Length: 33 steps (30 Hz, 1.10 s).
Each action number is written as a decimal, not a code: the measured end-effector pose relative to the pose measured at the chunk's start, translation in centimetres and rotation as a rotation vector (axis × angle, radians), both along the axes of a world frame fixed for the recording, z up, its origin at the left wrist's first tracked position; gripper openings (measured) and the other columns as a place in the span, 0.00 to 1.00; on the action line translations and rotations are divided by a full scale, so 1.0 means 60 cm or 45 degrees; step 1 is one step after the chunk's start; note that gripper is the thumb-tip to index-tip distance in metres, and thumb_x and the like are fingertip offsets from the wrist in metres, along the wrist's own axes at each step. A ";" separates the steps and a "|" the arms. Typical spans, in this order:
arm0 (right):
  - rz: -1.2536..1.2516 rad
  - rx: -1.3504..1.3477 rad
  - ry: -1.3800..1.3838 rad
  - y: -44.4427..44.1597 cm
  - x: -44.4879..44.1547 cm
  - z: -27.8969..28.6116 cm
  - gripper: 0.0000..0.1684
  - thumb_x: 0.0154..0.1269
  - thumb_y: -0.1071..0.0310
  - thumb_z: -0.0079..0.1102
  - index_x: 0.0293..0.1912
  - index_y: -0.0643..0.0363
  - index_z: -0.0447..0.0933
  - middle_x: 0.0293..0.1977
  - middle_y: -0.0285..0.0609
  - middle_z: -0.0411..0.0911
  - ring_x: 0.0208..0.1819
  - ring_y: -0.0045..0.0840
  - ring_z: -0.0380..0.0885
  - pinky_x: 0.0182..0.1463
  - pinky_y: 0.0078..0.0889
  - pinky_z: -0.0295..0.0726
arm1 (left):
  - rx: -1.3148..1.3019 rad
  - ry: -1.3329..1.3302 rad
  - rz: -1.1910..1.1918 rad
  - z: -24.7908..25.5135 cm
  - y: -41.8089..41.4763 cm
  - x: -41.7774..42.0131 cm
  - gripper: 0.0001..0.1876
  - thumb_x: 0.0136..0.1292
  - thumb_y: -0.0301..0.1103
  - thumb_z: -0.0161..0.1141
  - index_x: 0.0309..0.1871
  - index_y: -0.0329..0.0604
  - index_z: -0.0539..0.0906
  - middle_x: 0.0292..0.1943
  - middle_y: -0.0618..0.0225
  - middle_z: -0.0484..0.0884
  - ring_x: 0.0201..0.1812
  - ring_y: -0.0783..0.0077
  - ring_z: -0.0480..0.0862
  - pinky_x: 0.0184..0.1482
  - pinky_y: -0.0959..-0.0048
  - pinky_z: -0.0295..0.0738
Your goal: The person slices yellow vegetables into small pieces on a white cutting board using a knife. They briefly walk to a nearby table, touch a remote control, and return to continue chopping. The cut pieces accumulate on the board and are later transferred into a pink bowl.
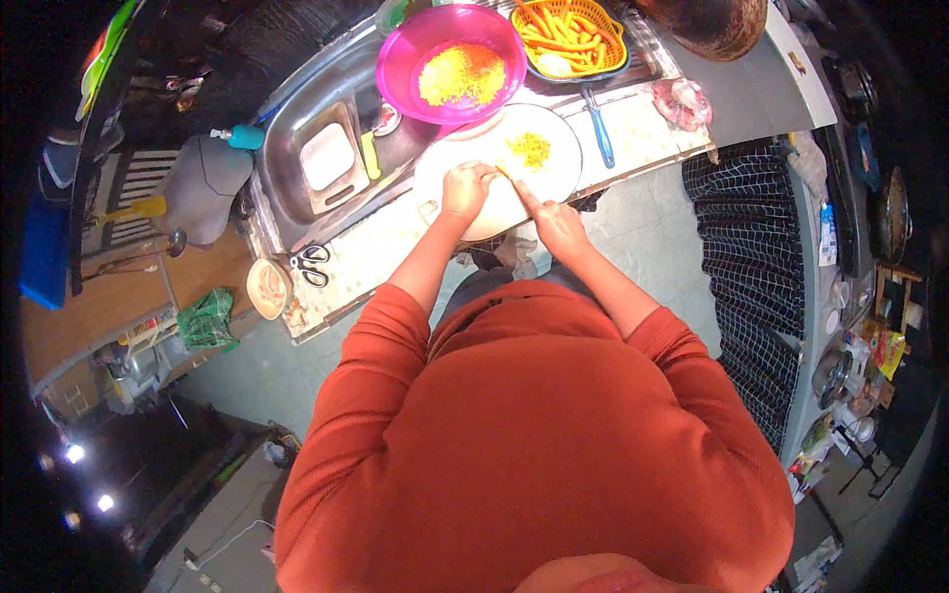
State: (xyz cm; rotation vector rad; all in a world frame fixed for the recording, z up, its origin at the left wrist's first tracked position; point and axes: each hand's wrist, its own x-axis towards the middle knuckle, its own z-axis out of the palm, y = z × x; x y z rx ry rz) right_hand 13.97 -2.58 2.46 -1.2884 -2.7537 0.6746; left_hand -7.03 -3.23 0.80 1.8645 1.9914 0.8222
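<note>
A round white cutting board (474, 215) lies before me, overexposed in the light. My left hand (467, 191) is over its middle, fingertips bent on a small orange piece, seemingly carrot (503, 170). My right hand (554, 222) is at the board's near right edge, index finger stretched toward that piece; a knife may be in it, but glare hides the blade and handle. Finely chopped yellow-orange pieces (529, 151) lie in a heap beyond my hands. Behind the board, a magenta plastic basin (393, 74) holds more diced pieces. Peeled carrots (560, 33) fill a yellow plastic basket (620, 55) at its right.
A steel sink (285, 159) with a white tray (328, 157) and a green-handled tool (370, 156) lies left. Black-handled scissors (315, 265) and a bowl (268, 289) stand on the left counter. A blue-handled tool (599, 133) and a crumpled plastic bag (682, 104) lie right.
</note>
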 end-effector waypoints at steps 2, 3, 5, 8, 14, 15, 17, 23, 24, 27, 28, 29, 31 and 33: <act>0.023 0.039 0.012 0.003 -0.006 -0.008 0.47 0.59 0.78 0.51 0.77 0.45 0.51 0.26 0.54 0.82 0.27 0.45 0.84 0.31 0.45 0.84 | 0.007 0.024 -0.070 0.000 0.003 -0.004 0.05 0.57 0.31 0.66 0.33 0.43 0.89 0.34 0.62 0.88 0.38 0.59 0.87 0.45 0.64 0.81; 0.018 0.035 0.030 0.006 -0.010 -0.006 0.47 0.59 0.77 0.51 0.77 0.45 0.51 0.26 0.54 0.82 0.27 0.45 0.84 0.31 0.46 0.84 | -0.001 0.033 -0.107 0.003 0.003 -0.006 0.05 0.57 0.31 0.65 0.33 0.43 0.89 0.34 0.62 0.88 0.38 0.58 0.87 0.45 0.64 0.81; 0.007 0.028 0.065 0.013 -0.015 0.000 0.47 0.60 0.77 0.51 0.77 0.44 0.51 0.26 0.54 0.82 0.28 0.45 0.84 0.31 0.46 0.84 | -0.043 0.039 -0.161 0.010 0.006 -0.009 0.05 0.58 0.30 0.65 0.34 0.40 0.89 0.34 0.59 0.87 0.38 0.57 0.87 0.46 0.63 0.81; 0.031 -0.035 0.028 0.011 -0.007 0.019 0.46 0.61 0.77 0.50 0.77 0.44 0.51 0.26 0.56 0.81 0.27 0.46 0.84 0.31 0.47 0.83 | -0.130 -0.007 -0.176 0.019 0.011 -0.014 0.07 0.59 0.29 0.64 0.34 0.36 0.88 0.35 0.55 0.87 0.39 0.55 0.87 0.47 0.61 0.80; -0.009 -0.107 -0.019 -0.002 -0.005 0.015 0.46 0.60 0.77 0.50 0.77 0.44 0.52 0.28 0.56 0.82 0.32 0.49 0.84 0.37 0.51 0.83 | -0.135 -0.109 -0.145 0.016 0.004 -0.012 0.07 0.60 0.27 0.62 0.35 0.34 0.87 0.36 0.53 0.87 0.40 0.53 0.86 0.49 0.60 0.80; -0.017 -0.115 -0.006 -0.002 -0.007 0.010 0.46 0.60 0.77 0.50 0.77 0.44 0.52 0.28 0.56 0.82 0.32 0.49 0.84 0.37 0.52 0.83 | -0.123 -0.105 -0.169 0.015 0.005 -0.014 0.07 0.60 0.26 0.61 0.35 0.33 0.87 0.36 0.52 0.86 0.41 0.52 0.86 0.49 0.60 0.80; -0.031 -0.131 0.020 -0.001 -0.012 -0.003 0.46 0.60 0.78 0.50 0.77 0.44 0.52 0.28 0.56 0.82 0.34 0.49 0.84 0.39 0.52 0.82 | -0.100 -0.096 -0.189 0.011 0.004 -0.014 0.07 0.60 0.24 0.60 0.36 0.32 0.87 0.37 0.51 0.86 0.42 0.51 0.86 0.49 0.60 0.79; -0.008 -0.148 0.059 0.007 -0.017 0.015 0.47 0.59 0.78 0.50 0.77 0.45 0.52 0.28 0.57 0.81 0.32 0.49 0.84 0.36 0.52 0.83 | -0.008 -0.083 -0.096 -0.004 -0.015 -0.005 0.07 0.59 0.22 0.58 0.37 0.32 0.87 0.40 0.50 0.86 0.43 0.50 0.85 0.51 0.59 0.79; 0.008 -0.133 0.044 0.004 -0.012 0.018 0.47 0.59 0.78 0.50 0.77 0.45 0.52 0.28 0.57 0.81 0.31 0.49 0.84 0.36 0.51 0.83 | -0.009 -0.094 -0.073 -0.005 -0.016 -0.002 0.07 0.59 0.22 0.58 0.36 0.33 0.87 0.39 0.52 0.86 0.43 0.51 0.85 0.51 0.58 0.78; 0.032 -0.084 0.015 -0.005 -0.006 0.017 0.47 0.59 0.78 0.51 0.77 0.44 0.52 0.26 0.57 0.81 0.29 0.49 0.84 0.34 0.51 0.83 | 0.005 -0.130 -0.050 -0.002 -0.017 -0.001 0.07 0.58 0.23 0.59 0.35 0.34 0.87 0.39 0.54 0.86 0.43 0.52 0.84 0.51 0.58 0.78; 0.024 -0.065 0.017 -0.008 -0.007 0.009 0.47 0.59 0.78 0.51 0.77 0.44 0.53 0.25 0.57 0.81 0.29 0.49 0.84 0.33 0.50 0.83 | 0.011 -0.143 -0.051 0.000 -0.017 0.000 0.07 0.58 0.24 0.59 0.35 0.35 0.87 0.38 0.54 0.86 0.43 0.52 0.85 0.51 0.58 0.78; 0.016 -0.045 0.018 -0.010 -0.008 0.003 0.47 0.59 0.78 0.51 0.77 0.44 0.53 0.25 0.57 0.81 0.28 0.48 0.84 0.33 0.50 0.83 | -0.007 -0.120 0.006 0.003 -0.018 0.003 0.06 0.58 0.24 0.60 0.35 0.35 0.87 0.37 0.55 0.86 0.42 0.53 0.85 0.51 0.58 0.78; -0.008 -0.044 0.058 -0.008 -0.017 0.000 0.47 0.59 0.78 0.51 0.77 0.43 0.52 0.25 0.57 0.81 0.29 0.48 0.84 0.33 0.50 0.83 | -0.047 -0.069 0.119 0.018 -0.019 0.013 0.06 0.58 0.25 0.61 0.34 0.36 0.88 0.36 0.56 0.87 0.40 0.54 0.86 0.49 0.59 0.79; -0.027 -0.049 0.099 -0.003 -0.025 -0.007 0.48 0.59 0.78 0.51 0.77 0.42 0.52 0.26 0.57 0.81 0.30 0.49 0.84 0.33 0.50 0.83 | -0.034 -0.048 0.131 0.012 -0.018 0.009 0.06 0.58 0.27 0.62 0.35 0.38 0.89 0.35 0.55 0.88 0.38 0.54 0.87 0.47 0.60 0.80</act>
